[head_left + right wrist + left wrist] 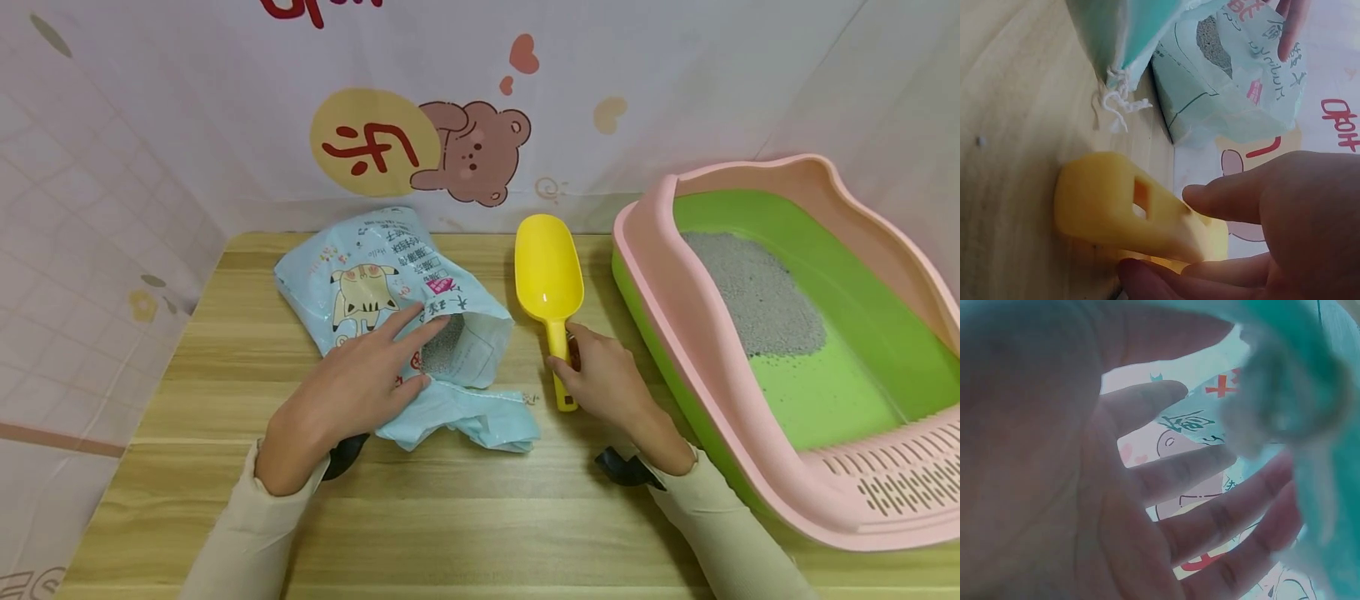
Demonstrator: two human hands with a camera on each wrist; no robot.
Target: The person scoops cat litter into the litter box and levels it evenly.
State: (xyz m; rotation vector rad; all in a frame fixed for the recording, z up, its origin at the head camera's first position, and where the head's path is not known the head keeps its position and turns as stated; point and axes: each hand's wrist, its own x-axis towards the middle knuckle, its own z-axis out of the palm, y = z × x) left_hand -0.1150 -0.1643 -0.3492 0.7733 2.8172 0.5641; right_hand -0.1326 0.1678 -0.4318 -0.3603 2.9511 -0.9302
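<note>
A light blue bag of cat litter (360,275) lies on the table, its torn mouth facing the person and grey granules showing inside. My left hand (345,387) rests on the bag beside that opening, fingers spread and fairly straight. In the left wrist view the palm and fingers (1210,531) appear close up against the blue plastic. Right of the bag lies a yellow scoop (547,262), bowl toward the wall. My right hand (607,375) pinches its handle (1122,200), thumb on one side and fingers on the other.
A pink-rimmed green litter box (720,358) stands at the right, with a heap of grey litter (765,296) in it. The bag's torn flap (472,417) lies on the wooden table (465,533) between the hands. A printed curtain (247,108) hangs behind.
</note>
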